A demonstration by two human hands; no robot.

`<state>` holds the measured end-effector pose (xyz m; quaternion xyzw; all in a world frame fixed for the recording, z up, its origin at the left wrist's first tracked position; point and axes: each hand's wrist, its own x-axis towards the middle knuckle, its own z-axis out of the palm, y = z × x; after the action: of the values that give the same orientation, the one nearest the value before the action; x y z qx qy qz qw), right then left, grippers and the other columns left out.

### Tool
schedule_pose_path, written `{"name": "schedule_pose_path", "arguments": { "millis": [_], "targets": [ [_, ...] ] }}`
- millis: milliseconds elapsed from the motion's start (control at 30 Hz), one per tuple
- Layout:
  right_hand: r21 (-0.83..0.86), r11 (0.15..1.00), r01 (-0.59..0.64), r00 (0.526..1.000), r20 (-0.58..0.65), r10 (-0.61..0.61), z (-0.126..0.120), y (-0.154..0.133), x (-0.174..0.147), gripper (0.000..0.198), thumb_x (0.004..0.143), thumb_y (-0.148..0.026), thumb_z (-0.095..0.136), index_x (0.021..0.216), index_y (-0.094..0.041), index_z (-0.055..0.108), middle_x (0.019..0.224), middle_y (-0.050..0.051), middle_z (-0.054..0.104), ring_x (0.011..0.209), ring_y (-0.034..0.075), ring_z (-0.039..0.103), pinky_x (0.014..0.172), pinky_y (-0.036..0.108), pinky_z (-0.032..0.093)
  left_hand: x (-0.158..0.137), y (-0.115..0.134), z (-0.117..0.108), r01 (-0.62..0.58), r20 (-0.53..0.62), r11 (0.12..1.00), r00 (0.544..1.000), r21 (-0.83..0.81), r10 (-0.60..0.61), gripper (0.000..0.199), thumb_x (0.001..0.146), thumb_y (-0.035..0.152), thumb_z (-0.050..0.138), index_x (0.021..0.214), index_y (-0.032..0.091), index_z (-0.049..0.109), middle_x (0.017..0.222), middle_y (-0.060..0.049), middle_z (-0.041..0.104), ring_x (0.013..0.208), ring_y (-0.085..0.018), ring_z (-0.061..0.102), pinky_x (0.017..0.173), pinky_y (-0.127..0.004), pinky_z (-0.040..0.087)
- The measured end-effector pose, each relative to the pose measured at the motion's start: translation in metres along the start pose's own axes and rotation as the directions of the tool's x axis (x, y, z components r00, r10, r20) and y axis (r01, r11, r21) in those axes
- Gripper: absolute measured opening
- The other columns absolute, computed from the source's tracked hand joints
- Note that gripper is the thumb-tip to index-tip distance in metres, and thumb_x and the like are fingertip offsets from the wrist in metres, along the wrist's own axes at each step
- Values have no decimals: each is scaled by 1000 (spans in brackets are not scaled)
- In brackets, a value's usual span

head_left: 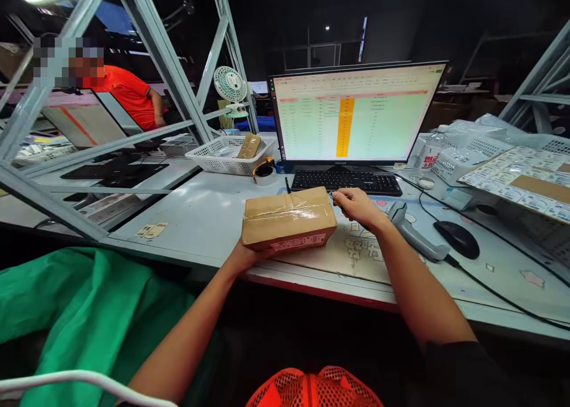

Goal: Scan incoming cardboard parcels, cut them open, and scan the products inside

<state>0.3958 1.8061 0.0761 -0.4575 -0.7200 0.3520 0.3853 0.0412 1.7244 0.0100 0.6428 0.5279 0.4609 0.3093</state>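
Note:
A brown cardboard parcel point(288, 217), sealed with clear tape and bearing a label on its near side, rests near the front edge of the grey table point(200, 211). My left hand point(244, 256) grips it from below at the near left corner. My right hand point(356, 208) sits at the parcel's right end, fingers curled around a thin dark pen-like object whose tip touches the box. A grey barcode scanner point(412, 229) lies just right of my right wrist.
A monitor point(354, 113) with a spreadsheet and a black keyboard point(347, 181) stand behind the parcel. A mouse point(456, 239), white baskets point(229, 154), tape roll point(265, 172), label sheets point(521, 178) and a green bag point(80, 312) surround the spot. A person in an orange shirt point(127, 95) works at the far left.

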Motion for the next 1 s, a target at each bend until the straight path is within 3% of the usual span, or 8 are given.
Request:
{"name": "schedule_pose_path", "arguments": {
  "millis": [367, 567, 833, 1000],
  "targets": [
    [-201, 977, 74, 997, 14, -73, -5, -17, -14, 41, 100, -51, 45, 74, -22, 57, 63, 1, 52, 63, 16, 48, 56, 29, 34, -3, 1, 2, 0, -44, 999, 999, 48, 2, 100, 55, 72, 99, 133, 16, 70, 141, -19, 72, 138, -49, 62, 124, -66, 48],
    [-213, 971, 112, 992, 73, -98, -9, -19, -20, 42, 101, -52, 43, 75, -22, 57, 68, 2, 54, 66, 16, 47, 59, 30, 33, -3, -4, 1, 88, -122, 994, 989, 70, -79, 99, 47, 70, 100, 125, 16, 72, 134, -19, 75, 132, -51, 65, 119, -69, 52],
    [-228, 960, 160, 984, 111, -138, -9, -24, -33, 40, 100, -50, 42, 71, -24, 46, 67, -1, 49, 67, 15, 45, 63, 31, 30, 0, -11, 2, 58, -163, 994, 986, 97, -41, 92, 51, 70, 96, 121, 15, 72, 132, -21, 74, 131, -50, 66, 117, -68, 53],
    [-256, 946, 199, 976, 143, -166, -8, -23, -40, 41, 102, -51, 40, 72, -23, 47, 69, -1, 53, 70, 16, 48, 68, 31, 31, 4, -19, 0, 51, -178, 990, 984, 129, -28, 92, 52, 72, 96, 117, 13, 72, 124, -23, 75, 124, -48, 69, 114, -69, 54]
  ]
}}
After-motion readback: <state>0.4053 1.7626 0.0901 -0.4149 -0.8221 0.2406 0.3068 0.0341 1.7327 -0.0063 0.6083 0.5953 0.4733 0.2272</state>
